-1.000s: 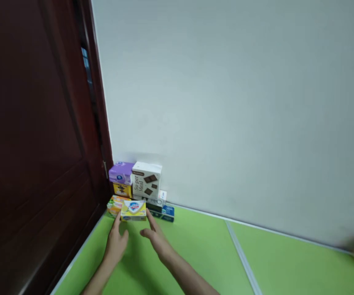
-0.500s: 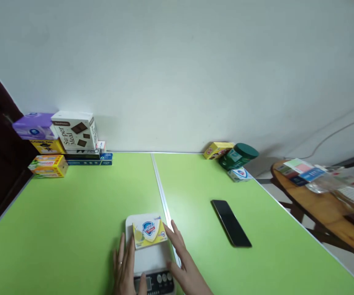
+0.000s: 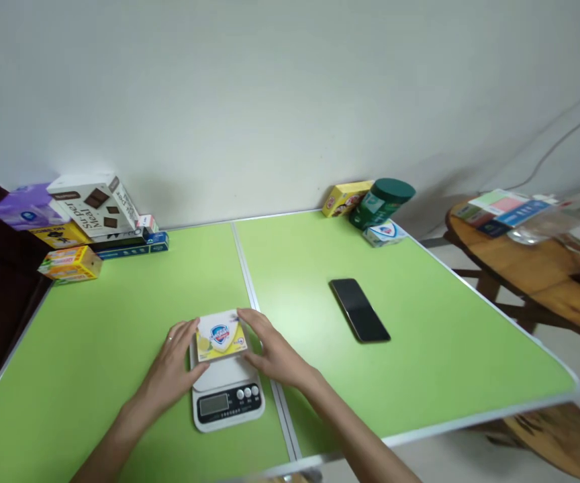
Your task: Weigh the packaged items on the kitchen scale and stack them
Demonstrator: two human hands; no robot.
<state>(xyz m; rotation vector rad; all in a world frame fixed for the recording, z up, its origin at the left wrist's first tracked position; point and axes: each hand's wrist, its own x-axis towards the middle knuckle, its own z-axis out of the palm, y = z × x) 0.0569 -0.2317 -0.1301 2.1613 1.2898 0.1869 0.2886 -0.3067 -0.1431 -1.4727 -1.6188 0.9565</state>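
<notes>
A yellow and white Safeguard soap box [image 3: 220, 339] is over the weighing plate of a white kitchen scale [image 3: 219, 382]. My left hand [image 3: 173, 359] grips its left edge, fingers at the back corner and thumb near the front. On the other side my right hand [image 3: 272, 349] has its fingers at the far right corner and its thumb at the near one. Whether the box rests fully on the plate I cannot tell. Below it, the scale's dark panel shows a display and several round buttons; no digits are readable.
A black phone [image 3: 360, 310] lies right of the scale. At the back right are a green tub [image 3: 378, 204], a yellow box [image 3: 345, 198] and a white-blue soap box [image 3: 384, 233]. Stacked boxes [image 3: 96, 208] fill the back left. A wooden table [image 3: 526, 261] stands beyond the right edge.
The view has shifted, bringing the scale's front and both forearms into sight. My left thumb has left the scale's panel for the soap box, and both hands now close around its sides.
</notes>
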